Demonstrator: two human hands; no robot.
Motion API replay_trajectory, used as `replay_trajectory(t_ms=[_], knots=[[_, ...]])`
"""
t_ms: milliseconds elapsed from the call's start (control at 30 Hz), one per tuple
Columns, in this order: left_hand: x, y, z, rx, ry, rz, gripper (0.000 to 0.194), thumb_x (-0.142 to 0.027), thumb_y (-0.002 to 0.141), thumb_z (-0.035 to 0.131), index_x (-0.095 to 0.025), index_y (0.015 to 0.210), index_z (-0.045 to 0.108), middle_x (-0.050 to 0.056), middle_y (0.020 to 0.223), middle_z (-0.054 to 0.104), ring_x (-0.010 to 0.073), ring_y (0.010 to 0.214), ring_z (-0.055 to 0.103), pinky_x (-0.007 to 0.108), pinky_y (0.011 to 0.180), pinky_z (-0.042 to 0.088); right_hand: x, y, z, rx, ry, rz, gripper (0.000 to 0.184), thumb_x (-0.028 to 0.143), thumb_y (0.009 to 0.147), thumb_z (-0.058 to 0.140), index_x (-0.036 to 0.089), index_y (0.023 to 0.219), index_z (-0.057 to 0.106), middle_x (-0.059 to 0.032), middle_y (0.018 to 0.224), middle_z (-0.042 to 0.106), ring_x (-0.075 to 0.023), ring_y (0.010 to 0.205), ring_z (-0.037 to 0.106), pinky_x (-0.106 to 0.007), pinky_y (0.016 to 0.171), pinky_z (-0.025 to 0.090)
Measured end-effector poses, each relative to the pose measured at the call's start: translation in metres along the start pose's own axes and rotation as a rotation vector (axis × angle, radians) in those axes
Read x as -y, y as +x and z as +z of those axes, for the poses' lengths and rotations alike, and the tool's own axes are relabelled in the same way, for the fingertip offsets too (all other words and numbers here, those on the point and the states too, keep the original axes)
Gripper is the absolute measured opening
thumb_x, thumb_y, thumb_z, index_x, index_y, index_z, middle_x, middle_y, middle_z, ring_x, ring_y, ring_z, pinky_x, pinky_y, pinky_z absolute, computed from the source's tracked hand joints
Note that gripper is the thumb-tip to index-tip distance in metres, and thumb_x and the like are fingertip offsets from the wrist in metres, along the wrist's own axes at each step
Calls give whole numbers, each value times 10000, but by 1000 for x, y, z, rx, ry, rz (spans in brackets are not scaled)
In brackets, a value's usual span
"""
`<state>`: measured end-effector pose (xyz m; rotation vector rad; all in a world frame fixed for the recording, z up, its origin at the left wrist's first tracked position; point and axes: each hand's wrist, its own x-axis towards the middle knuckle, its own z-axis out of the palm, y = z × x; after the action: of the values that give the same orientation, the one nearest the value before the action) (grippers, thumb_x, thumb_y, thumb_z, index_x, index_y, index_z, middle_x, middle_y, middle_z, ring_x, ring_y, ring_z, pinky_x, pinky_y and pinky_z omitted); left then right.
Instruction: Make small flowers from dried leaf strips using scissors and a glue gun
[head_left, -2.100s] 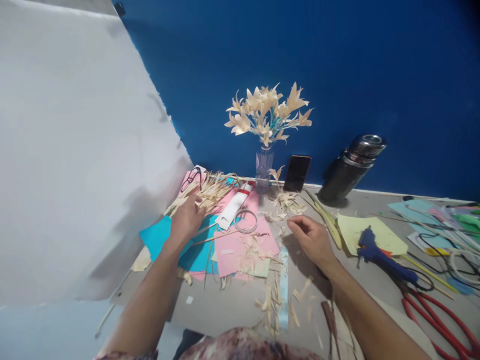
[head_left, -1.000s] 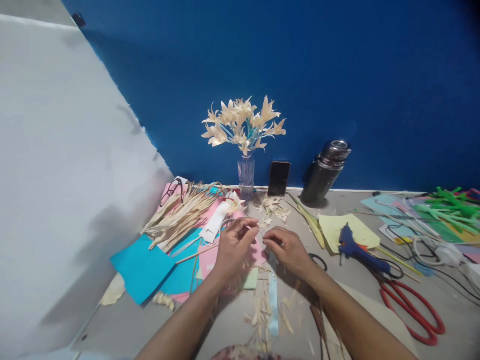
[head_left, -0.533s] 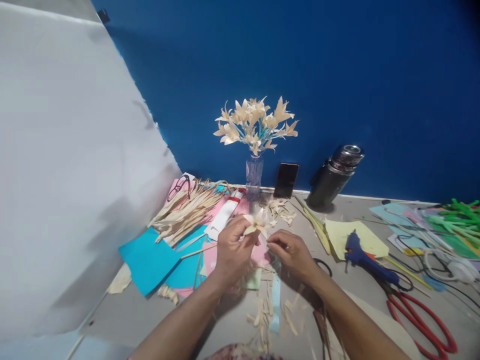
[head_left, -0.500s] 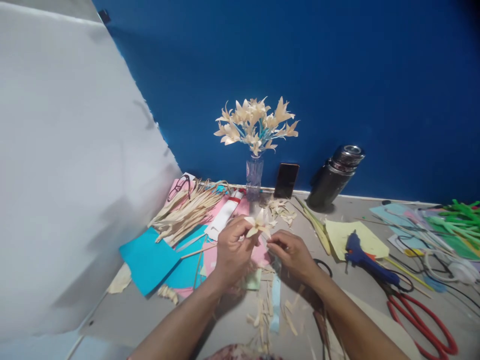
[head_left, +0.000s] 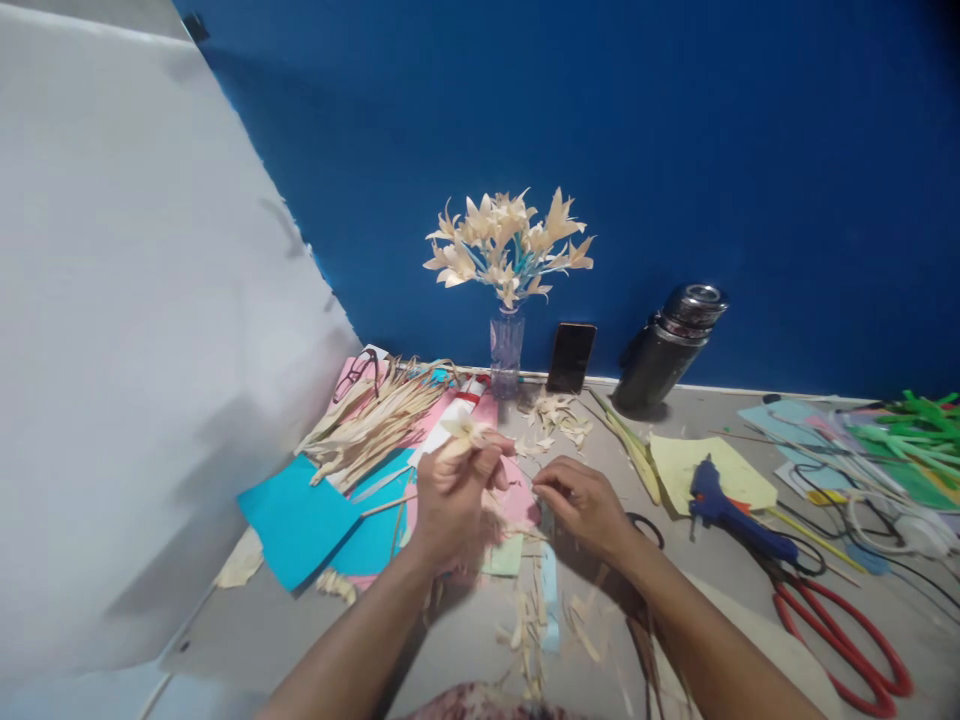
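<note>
A cream husk-like flower [head_left: 465,432] with pointed petals is pinched in my left hand [head_left: 452,505], its head tipped up and to the left. My right hand [head_left: 583,505] hovers just to the right, apart from the flower, thumb and forefinger pressed together. Whatever thin thing may be between those fingertips is too small to make out. Below both hands lie dry cream scraps [head_left: 529,610], a pale blue strip [head_left: 550,600] and a pink sheet [head_left: 517,492].
Behind stands a clear bottle vase [head_left: 507,350] of similar flowers [head_left: 510,235], beside a phone [head_left: 571,358] and a leaning dark flask [head_left: 664,355]. Dry husk strips [head_left: 375,415] and blue paper [head_left: 296,520] lie left; a glue gun [head_left: 739,520] and red-handled scissors [head_left: 840,635] right.
My left hand has turned and carried the flower left and slightly up, away from my right hand. The right hand has stayed nearly in place.
</note>
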<state>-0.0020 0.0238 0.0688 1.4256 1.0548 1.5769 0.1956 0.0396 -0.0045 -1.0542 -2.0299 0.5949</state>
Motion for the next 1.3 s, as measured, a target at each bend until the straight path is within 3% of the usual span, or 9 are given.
replay_trajectory(t_ms=[167, 300, 400, 667, 900, 1067, 1133, 1233, 1300], knots=[[-1, 11, -8, -98, -104, -77, 198, -321, 877, 655, -151, 938, 738, 50, 781, 730, 109, 521, 591, 251, 528, 475, 5, -1, 2, 27, 24, 33, 99, 200, 918, 628, 215, 837, 682, -17, 796, 669, -164, 731, 620, -282, 696, 435], [6, -5, 2, 81, 50, -282, 199, -318, 859, 653, -146, 835, 749, 51, 734, 718, 118, 606, 610, 225, 572, 477, 9, -3, 6, 74, 61, 67, 87, 185, 908, 637, 220, 854, 695, -9, 806, 685, -160, 752, 630, -273, 711, 440], [18, -6, -2, 54, 110, -366, 270, -373, 875, 609, -150, 774, 723, 56, 726, 717, 126, 620, 621, 223, 566, 469, 10, -2, 6, 131, 52, 89, 73, 212, 896, 663, 228, 948, 711, -12, 861, 703, -160, 782, 637, -267, 720, 443], [53, 60, -72, 237, 624, -492, 244, -304, 804, 548, -156, 646, 663, 28, 526, 627, 123, 450, 519, 232, 466, 370, -9, 4, -5, 128, -78, 142, 117, 198, 919, 606, 206, 846, 697, -19, 828, 703, -172, 779, 626, -279, 717, 417], [72, 76, -94, 277, 857, -455, 230, -225, 775, 526, -172, 571, 618, 30, 521, 592, 157, 508, 529, 266, 527, 350, -19, 3, -5, 173, -139, 143, 148, 216, 925, 579, 210, 860, 713, -29, 848, 719, -181, 797, 632, -280, 725, 413], [51, 65, -93, 205, 1087, -285, 175, -251, 810, 535, -171, 810, 690, 88, 799, 698, 243, 791, 613, 302, 664, 371, -21, 4, -11, 202, -233, 204, 160, 242, 928, 567, 221, 867, 713, -29, 886, 738, -193, 827, 644, -282, 728, 404], [39, 52, -89, 266, 1144, -213, 243, -252, 850, 483, -172, 902, 706, 97, 890, 722, 250, 858, 627, 307, 710, 394, -25, 5, -16, 174, -286, 271, 165, 251, 925, 566, 223, 856, 713, -29, 883, 744, -198, 823, 648, -284, 715, 400], [32, 29, -78, 527, 983, -270, 255, -283, 876, 474, -191, 837, 709, 55, 836, 719, 220, 797, 635, 296, 704, 425, -31, 5, -21, 131, -336, 339, 172, 259, 919, 567, 219, 834, 711, -33, 846, 738, -201, 786, 642, -291, 696, 402], [37, 17, -70, 513, 943, -195, 238, -277, 881, 491, -192, 927, 708, 73, 1006, 719, 234, 935, 645, 320, 813, 453, -32, 4, -20, 128, -315, 286, 151, 251, 913, 574, 216, 877, 716, -42, 881, 727, -205, 823, 642, -296, 730, 424]])
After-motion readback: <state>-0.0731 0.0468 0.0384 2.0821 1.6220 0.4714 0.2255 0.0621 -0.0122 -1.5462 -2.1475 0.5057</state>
